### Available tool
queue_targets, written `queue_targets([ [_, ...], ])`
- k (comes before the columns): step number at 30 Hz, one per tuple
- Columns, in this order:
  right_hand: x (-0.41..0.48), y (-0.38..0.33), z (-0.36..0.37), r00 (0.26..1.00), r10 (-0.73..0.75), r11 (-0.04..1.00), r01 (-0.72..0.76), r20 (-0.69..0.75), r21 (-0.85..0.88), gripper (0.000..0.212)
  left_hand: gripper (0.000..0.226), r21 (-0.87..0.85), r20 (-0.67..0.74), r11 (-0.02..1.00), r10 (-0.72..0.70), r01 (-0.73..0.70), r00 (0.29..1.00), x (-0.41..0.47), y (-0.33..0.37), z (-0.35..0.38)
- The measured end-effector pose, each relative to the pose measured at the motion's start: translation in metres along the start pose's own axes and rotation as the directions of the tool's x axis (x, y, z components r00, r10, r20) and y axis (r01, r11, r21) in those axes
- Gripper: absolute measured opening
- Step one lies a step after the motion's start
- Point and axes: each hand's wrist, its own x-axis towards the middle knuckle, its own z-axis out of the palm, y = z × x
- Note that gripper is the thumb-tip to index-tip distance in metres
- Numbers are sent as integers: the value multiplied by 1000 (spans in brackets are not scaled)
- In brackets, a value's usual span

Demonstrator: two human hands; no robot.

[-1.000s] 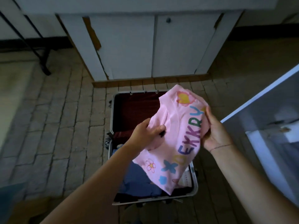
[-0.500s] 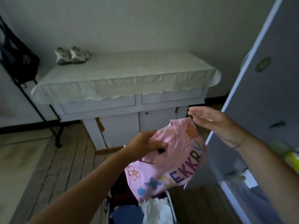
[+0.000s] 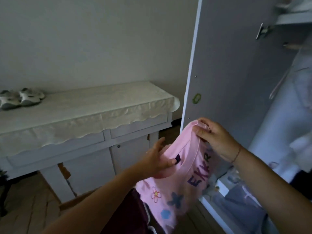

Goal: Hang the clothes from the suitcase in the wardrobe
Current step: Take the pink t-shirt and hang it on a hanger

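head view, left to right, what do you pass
shoes → table → left hand → pink shirt → right hand → hanging clothes

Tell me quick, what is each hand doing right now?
Left hand: holding the pink shirt at its neck opening, thumb on the fabric.
Right hand: pinching the pink shirt's collar edge.
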Motion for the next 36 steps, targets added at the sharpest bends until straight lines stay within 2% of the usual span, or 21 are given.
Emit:
queue_targets([
  [1, 5, -7, -2, 995, -9, 998, 14, -94, 59, 5, 87, -26, 16, 999, 44, -43, 999, 4, 2, 0],
  [3, 13, -22, -10, 969, -39, 987, 76, -245, 145, 8, 48, -73, 89, 987, 147, -140, 985, 12, 7, -5],
  [4, 17, -28, -16, 953, -48, 981, 102, -298, 167, 8, 31, -85, 126, 984, 164, -154, 978, 19, 7, -6],
  [6, 20, -38, -30, 918, -41, 969, 133, -395, 207, 20, 17, -148, 167, 981, 152, -128, 974, 30, 11, -6],
  [8, 19, -42, -47, 871, -31, 962, 159, -490, 221, 25, 20, -219, 197, 971, 135, -91, 971, 39, 22, -1],
  [12, 2, -36, -72, 826, 7, 943, 181, -563, 277, 8, 42, -202, 321, 978, 122, -58, 939, 55, 48, 18],
  [13, -4, -37, -76, 829, 17, 946, 167, -559, 276, 15, 46, -208, 327, 977, 119, -51, 938, 61, 54, 26],
  [14, -10, -39, -80, 836, 24, 951, 151, -548, 271, 30, 50, -232, 319, 973, 93, -18, 943, 68, 59, 36],
  [15, -16, -42, -86, 837, 35, 953, 137, -545, 272, 45, 54, -272, 313, 961, 40, 49, 949, 74, 65, 47],
  [16, -22, -45, -92, 834, 41, 952, 134, -550, 274, 50, 59, -330, 324, 934, -28, 140, 946, 80, 70, 58],
  [17, -27, -49, -99, 832, 51, 950, 131, -553, 284, 44, 63, -392, 357, 890, -88, 235, 930, 84, 77, 69],
  [19, -37, -54, -116, 821, 69, 936, 144, -567, 321, 13, 66, -438, 465, 820, -145, 369, 873, 93, 89, 92],
  [22, -52, -56, -146, 806, 101, 940, 115, -583, 322, 19, 69, -459, 587, 754, -139, 470, 798, 104, 117, 123],
  [24, -59, -55, -164, 799, 119, 933, 113, -589, 342, 20, 58, -470, 633, 754, -74, 459, 771, 115, 134, 148],
  [27, -64, -46, -195, 799, 129, 911, 138, -588, 388, 21, 63, -425, 710, 828, 55, 365, 702, 135, 156, 186],
  [30, -64, -34, -233, 779, 112, 911, 168, -617, 378, 26, 66, -411, 749, 856, 120, 314, 652, 155, 170, 217],
  [32, -64, -27, -261, 738, 117, 928, 157, -665, 338, 27, 56, -430, 719, 855, 129, 291, 683, 172, 175, 228],
  [36, -62, -4, -318, 652, 120, 956, 128, -749, 264, 21, 37, -542, 577, 803, 142, 247, 804, 223, 182, 234],
])
